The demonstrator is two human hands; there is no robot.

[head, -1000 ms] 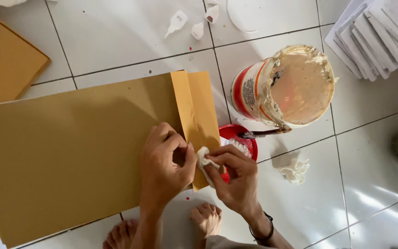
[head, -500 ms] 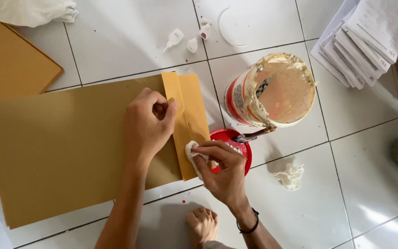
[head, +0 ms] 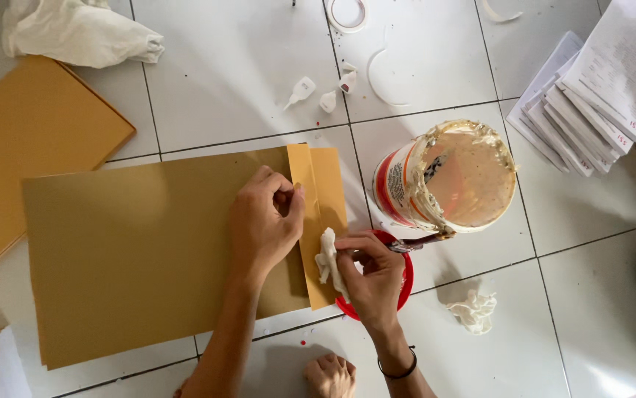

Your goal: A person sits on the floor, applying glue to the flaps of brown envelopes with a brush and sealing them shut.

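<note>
Brown envelope [head: 148, 250] lies flat on white tiled floor [head: 237, 81], centre frame. Left hand [head: 262, 225] presses on it beside flap [head: 318, 214], fingers curled, grasping nothing. Right hand [head: 373, 276] pinches white rag [head: 327, 262] against flap. Glue bucket [head: 447, 177] at 2 o'clock from rag.
</note>
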